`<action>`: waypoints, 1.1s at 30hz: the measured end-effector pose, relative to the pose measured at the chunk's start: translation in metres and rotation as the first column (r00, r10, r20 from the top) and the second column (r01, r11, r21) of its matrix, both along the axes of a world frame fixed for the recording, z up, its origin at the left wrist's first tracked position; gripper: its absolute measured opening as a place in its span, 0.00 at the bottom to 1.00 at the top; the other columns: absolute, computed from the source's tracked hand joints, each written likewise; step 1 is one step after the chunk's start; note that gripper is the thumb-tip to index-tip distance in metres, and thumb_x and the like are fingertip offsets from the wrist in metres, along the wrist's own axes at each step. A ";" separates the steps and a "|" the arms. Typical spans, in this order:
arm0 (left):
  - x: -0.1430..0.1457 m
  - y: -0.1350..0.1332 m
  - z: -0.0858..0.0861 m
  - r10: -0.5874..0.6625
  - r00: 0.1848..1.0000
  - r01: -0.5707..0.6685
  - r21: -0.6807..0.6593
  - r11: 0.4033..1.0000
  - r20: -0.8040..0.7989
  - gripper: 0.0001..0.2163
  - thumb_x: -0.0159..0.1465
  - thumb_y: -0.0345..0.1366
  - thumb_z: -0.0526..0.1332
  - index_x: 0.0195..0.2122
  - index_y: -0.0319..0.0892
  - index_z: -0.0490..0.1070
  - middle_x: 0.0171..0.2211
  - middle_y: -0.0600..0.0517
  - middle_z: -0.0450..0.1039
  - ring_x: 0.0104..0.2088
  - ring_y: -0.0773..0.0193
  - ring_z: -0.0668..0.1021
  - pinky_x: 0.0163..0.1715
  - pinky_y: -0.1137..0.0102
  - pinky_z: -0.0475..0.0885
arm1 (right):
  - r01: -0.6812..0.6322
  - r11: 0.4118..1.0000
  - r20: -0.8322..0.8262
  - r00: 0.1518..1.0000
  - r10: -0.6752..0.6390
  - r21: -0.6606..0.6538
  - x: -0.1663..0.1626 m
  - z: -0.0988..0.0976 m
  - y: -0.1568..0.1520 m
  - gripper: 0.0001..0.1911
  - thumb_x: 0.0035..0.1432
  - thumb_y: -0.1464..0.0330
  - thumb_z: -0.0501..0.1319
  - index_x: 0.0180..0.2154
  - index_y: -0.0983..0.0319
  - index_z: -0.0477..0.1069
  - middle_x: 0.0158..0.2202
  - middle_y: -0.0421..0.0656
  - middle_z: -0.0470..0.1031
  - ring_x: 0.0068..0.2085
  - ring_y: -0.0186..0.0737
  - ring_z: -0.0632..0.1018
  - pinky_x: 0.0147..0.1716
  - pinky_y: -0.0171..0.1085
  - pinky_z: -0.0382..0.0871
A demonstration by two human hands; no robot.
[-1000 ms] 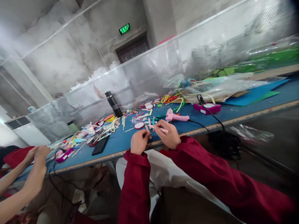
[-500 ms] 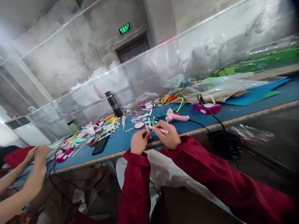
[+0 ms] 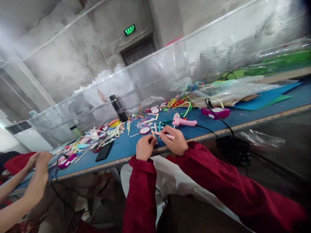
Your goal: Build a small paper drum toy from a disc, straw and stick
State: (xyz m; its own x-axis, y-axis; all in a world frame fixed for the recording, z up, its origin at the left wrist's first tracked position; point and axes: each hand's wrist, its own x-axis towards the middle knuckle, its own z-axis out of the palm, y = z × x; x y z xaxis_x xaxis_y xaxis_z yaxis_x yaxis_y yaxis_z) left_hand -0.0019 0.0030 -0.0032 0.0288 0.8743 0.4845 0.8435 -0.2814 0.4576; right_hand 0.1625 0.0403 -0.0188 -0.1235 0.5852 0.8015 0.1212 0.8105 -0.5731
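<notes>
Grip of R hand (image 3: 176,140) wrapped round pale pen-like stick (image 3: 171,137), ctr frame; L hand (image 3: 145,148) pinches tan strip (image 3: 153,133) just left, contact unclear. Beyond, on blue bench (image 3: 125,147): pink glue gun (image 3: 184,121), right of ctr; black bottle (image 3: 118,108), left of ctr. EXIT sign (image 3: 130,30) far, top ctr.

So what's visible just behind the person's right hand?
The pink glue gun lies on the blue table just beyond the right hand; whatever the hand covers cannot be seen.
</notes>
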 end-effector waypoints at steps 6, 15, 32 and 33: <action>0.001 0.000 0.002 0.005 1.000 -0.005 -0.013 1.000 -0.009 0.13 0.66 0.41 0.57 0.27 0.42 0.72 0.26 0.55 0.74 0.29 0.67 0.71 0.31 0.73 0.61 | 0.007 1.000 0.007 1.000 -0.007 0.010 -0.001 -0.001 0.001 0.09 0.61 0.68 0.56 0.28 0.59 0.68 0.27 0.40 0.73 0.30 0.36 0.72 0.32 0.35 0.64; 0.000 0.000 0.001 0.007 1.000 -0.008 -0.012 1.000 -0.009 0.12 0.66 0.41 0.57 0.27 0.43 0.72 0.26 0.55 0.74 0.29 0.67 0.71 0.31 0.73 0.61 | 0.016 1.000 0.001 1.000 -0.016 0.017 0.000 0.001 -0.001 0.08 0.60 0.68 0.57 0.28 0.59 0.68 0.27 0.40 0.73 0.29 0.36 0.72 0.32 0.35 0.64; 0.000 0.000 0.001 0.015 1.000 -0.016 -0.018 1.000 -0.025 0.12 0.66 0.41 0.57 0.28 0.43 0.72 0.27 0.54 0.75 0.30 0.66 0.72 0.32 0.73 0.62 | 0.000 1.000 -0.003 1.000 0.000 0.001 0.001 0.002 -0.001 0.09 0.60 0.68 0.57 0.27 0.59 0.68 0.26 0.40 0.73 0.29 0.36 0.71 0.31 0.35 0.64; 0.000 0.000 0.001 0.014 1.000 -0.014 -0.017 1.000 -0.027 0.12 0.66 0.41 0.57 0.28 0.43 0.72 0.27 0.54 0.75 0.30 0.66 0.72 0.32 0.73 0.62 | 0.003 1.000 -0.006 1.000 -0.003 0.003 0.001 0.002 -0.001 0.09 0.60 0.69 0.57 0.27 0.59 0.68 0.26 0.39 0.73 0.29 0.36 0.71 0.31 0.35 0.64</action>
